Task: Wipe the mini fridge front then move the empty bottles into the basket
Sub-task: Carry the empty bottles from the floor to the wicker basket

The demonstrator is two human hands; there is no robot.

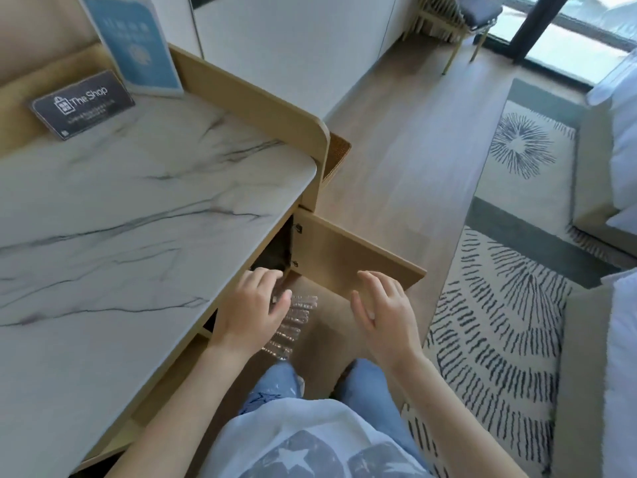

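Note:
My left hand (253,310) grips a clear, ribbed empty plastic bottle (293,322) by its upper part, just below the edge of the marble counter (138,201). The bottle hangs over the wooden floor, in front of the dark cabinet opening (277,248). My right hand (382,310) hovers beside it with fingers spread and nothing in it, just in front of the open wooden cabinet door (351,257). A corner of a woven basket (336,155) peeks out on the floor behind the counter's side panel. The mini fridge front is hidden under the counter.
A dark "The Shop" card (82,103) and a blue leaflet (138,43) stand at the back of the counter. A patterned rug (499,305) and bed (617,150) lie to the right. A chair (462,19) stands far back by the window.

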